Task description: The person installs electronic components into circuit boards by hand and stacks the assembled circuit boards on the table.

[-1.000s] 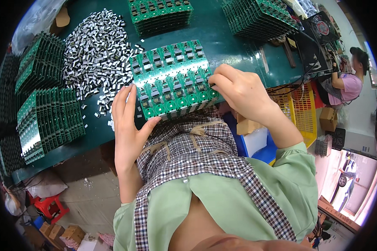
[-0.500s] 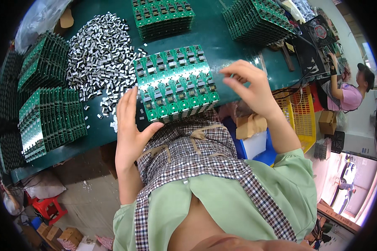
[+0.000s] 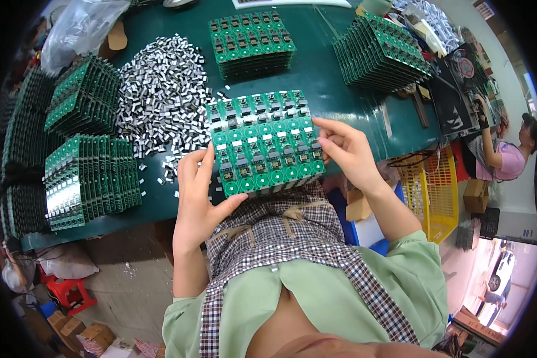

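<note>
A stack of green circuit board panels [image 3: 267,140] lies in front of me at the table's near edge, its top panel set with small dark parts and white pieces. My left hand [image 3: 198,194] holds the stack's near left corner, fingers along the left side and thumb on the near edge. At the right edge my right hand [image 3: 346,149] has its index finger and thumb on the panels, the other fingers curled. Beyond the left hand spreads a heap of small white-and-dark rectangular parts [image 3: 161,89].
More board stacks stand at the left [image 3: 89,179], the back [image 3: 250,45] and the far right [image 3: 379,53] of the green table [image 3: 322,77]. A black fan device [image 3: 459,71] sits on the right, above a yellow crate [image 3: 429,197]. A person in pink [image 3: 504,158] works farther right.
My right hand has come in from the right and now touches the stack's right edge. The left hand keeps its place at the near left corner. The whole view has shifted slightly.
</note>
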`<state>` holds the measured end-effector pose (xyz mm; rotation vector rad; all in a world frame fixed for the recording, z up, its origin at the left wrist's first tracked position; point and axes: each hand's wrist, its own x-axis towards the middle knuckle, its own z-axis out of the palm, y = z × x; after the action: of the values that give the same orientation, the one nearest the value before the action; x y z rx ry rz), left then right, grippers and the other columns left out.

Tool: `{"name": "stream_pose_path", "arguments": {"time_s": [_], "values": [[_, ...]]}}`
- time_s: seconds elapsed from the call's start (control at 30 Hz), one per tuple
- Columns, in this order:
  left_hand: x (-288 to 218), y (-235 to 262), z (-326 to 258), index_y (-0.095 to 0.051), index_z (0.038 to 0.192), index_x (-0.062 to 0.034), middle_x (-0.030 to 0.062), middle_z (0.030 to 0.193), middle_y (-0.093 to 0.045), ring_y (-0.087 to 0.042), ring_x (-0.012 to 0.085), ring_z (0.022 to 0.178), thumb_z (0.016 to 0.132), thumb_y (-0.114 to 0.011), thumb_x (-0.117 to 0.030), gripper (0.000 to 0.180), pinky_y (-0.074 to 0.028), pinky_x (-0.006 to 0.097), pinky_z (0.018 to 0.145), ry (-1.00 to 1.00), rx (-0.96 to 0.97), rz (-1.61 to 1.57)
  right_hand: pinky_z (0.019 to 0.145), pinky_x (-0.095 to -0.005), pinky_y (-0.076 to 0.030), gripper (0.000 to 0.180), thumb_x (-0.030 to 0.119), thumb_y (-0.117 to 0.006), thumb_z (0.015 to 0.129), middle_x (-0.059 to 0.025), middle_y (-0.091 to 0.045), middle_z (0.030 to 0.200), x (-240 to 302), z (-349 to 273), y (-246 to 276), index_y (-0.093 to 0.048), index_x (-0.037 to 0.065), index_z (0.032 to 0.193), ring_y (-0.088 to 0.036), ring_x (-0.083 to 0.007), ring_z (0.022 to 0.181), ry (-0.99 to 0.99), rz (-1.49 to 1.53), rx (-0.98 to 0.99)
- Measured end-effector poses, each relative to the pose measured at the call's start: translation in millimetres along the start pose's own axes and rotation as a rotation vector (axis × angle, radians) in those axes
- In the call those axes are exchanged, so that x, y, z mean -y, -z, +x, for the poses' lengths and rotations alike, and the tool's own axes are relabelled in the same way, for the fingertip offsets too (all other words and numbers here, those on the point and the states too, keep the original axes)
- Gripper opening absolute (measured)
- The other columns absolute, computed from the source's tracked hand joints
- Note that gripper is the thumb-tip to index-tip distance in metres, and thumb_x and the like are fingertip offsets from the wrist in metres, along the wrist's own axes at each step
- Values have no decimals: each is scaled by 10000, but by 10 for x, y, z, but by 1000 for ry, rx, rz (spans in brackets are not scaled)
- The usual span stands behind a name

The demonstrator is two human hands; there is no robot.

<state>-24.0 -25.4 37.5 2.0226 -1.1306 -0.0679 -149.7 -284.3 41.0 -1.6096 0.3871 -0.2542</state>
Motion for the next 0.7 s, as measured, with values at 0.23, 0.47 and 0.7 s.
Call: {"name": "stream_pose_path", "arguments": {"time_s": [0.23,0.47,0.7], "values": [[127,248,926,-368,1341,66,208,1194,-446,-404,347,1141,700,-777,-248,823,-338,403,990,-118,-81,175,612,-229,-456,324,82,-555,888,-9,-572,799,419,858,125,-566,-28,1193,-526,-65,688,253,-79,-82],[965,136,2044,-427,1286,80,201,1155,-485,-436,327,1103,792,-697,-362,715,-345,377,973,-187,-66,237,601,-244,-469,335,69,-557,857,-30,-593,796,328,2244,313,-579,-38,1174,-541,-93,677,256,-174,-79],[1166,-26,2079,-408,1298,91,198,1144,-474,-421,322,1085,783,-706,-379,758,-366,363,955,-100,11,234,583,-223,-436,336,67,-539,875,4,-557,826,103,2390,299,-569,-8,1201,-511,-72,682,99,-217,-60]]}}
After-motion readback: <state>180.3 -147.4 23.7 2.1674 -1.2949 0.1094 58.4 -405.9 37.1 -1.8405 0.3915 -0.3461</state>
